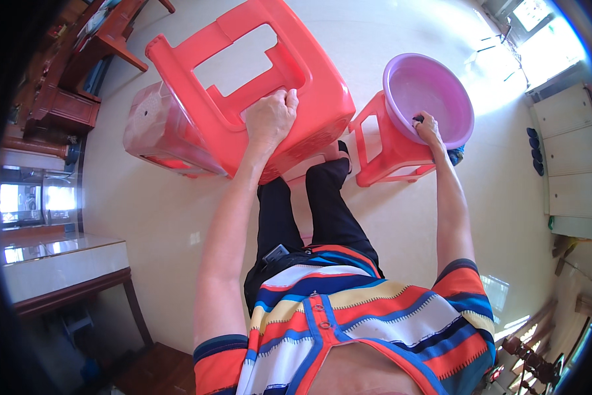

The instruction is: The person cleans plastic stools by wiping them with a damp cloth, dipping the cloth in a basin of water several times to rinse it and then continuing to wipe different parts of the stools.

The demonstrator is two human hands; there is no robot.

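My left hand (269, 118) is closed around the edge of a side opening in a red plastic stool (325, 85), which is tipped on its side in front of my legs. On the right, a purple basin (396, 99) rests on a second red stool (389, 146). My right hand (430, 130) is closed at the basin's near rim, with a small dark bunched piece, perhaps a rag, showing at its fingers. A blue-green cloth (456, 155) hangs beside the basin, below my right wrist.
Another red stool (148, 122), its surface pale with glare, lies behind the tipped one at left. Dark wooden furniture (65, 99) lines the left, above a white-topped table (65, 273). Pale cabinets (569, 151) stand at right with dark slippers (536, 151) beside them.
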